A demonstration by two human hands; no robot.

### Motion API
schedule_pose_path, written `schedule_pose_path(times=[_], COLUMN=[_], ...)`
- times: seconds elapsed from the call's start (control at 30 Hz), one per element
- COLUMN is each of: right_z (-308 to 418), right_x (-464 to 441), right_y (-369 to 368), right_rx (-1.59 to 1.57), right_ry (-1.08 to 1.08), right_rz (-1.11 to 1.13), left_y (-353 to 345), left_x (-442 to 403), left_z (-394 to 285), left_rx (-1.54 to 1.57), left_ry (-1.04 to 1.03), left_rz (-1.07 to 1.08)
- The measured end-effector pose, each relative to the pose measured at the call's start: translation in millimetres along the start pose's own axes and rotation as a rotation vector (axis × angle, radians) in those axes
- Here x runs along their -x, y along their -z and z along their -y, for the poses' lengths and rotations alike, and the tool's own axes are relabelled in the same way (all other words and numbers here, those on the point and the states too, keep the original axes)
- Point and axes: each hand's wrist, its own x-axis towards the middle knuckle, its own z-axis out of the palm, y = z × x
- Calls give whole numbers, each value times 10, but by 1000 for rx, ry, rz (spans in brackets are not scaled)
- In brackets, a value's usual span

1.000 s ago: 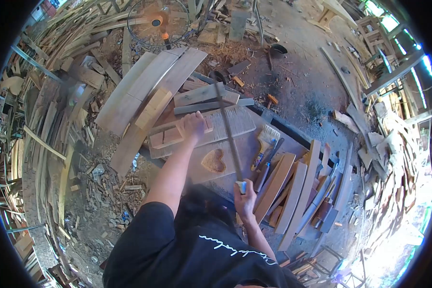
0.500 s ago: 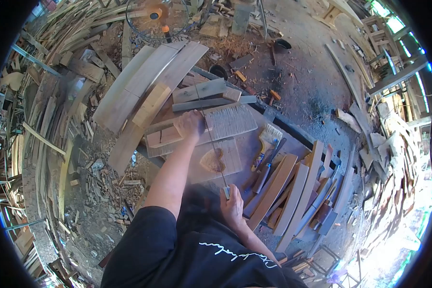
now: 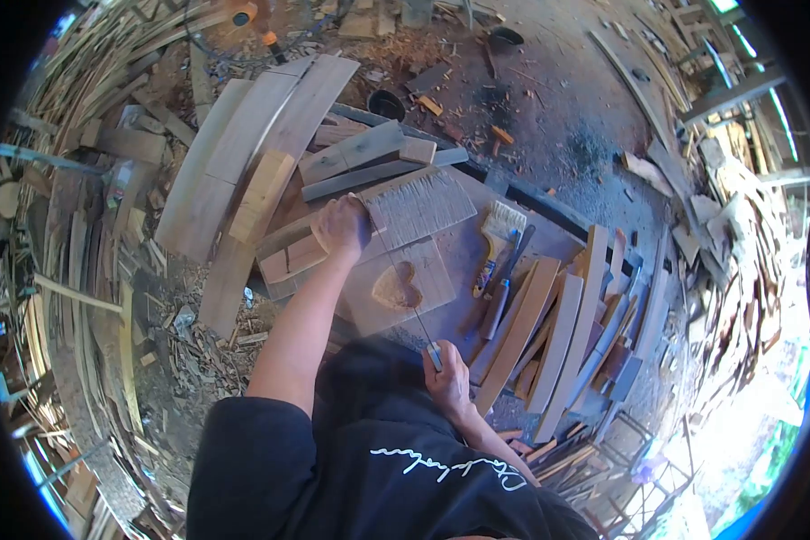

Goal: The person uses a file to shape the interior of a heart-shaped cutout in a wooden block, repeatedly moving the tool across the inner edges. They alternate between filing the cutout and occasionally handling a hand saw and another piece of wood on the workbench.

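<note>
My left hand (image 3: 342, 225) is closed on a reddish wooden piece (image 3: 290, 258), pressing it onto a thick board with a rough, grooved surface (image 3: 423, 209). A long thin blade (image 3: 422, 326), seen nearly edge-on, runs from beside my left hand down to my right hand (image 3: 447, 376). The fingers of my right hand are wrapped round its light-coloured handle (image 3: 435, 355). Below the grooved board lies a flat board (image 3: 436, 282) with a heart-shaped hollow (image 3: 397, 286) in it.
A wide brush (image 3: 499, 238) and dark-handled tools lie right of the boards. Beyond them are several long wooden strips (image 3: 556, 342). Wide planks (image 3: 220, 166) rest at the upper left. A black bowl (image 3: 385, 104) stands behind the bench, among scraps on the ground.
The blade has turned from its broad face to nearly edge-on and shifted towards my left hand. My right hand moved left, then slightly back right. The whole view has shifted.
</note>
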Motion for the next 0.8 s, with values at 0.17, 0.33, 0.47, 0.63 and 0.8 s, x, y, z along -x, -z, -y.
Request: schedule_pose_path(times=[0.17, 0.33, 0.47, 0.63, 0.8], right_z=[240, 231, 94, 214, 253], right_x=[-552, -210, 153, -640, -277], right_y=[-292, -67, 85, -324, -12], right_rx=[-11, 22, 40, 18, 26], right_ry=[-16, -62, -121, -16, -83], right_rz=[-52, -23, -4, -62, -6], left_y=[-165, -52, -74, -291, -58], left_x=[-87, -127, -109, -104, -110], left_z=[79, 45, 33, 176, 12], left_rx=[-8, 25, 21, -80, 121], left_ry=[56, 113, 119, -28, 91], left_rz=[126, 227, 219, 68, 133])
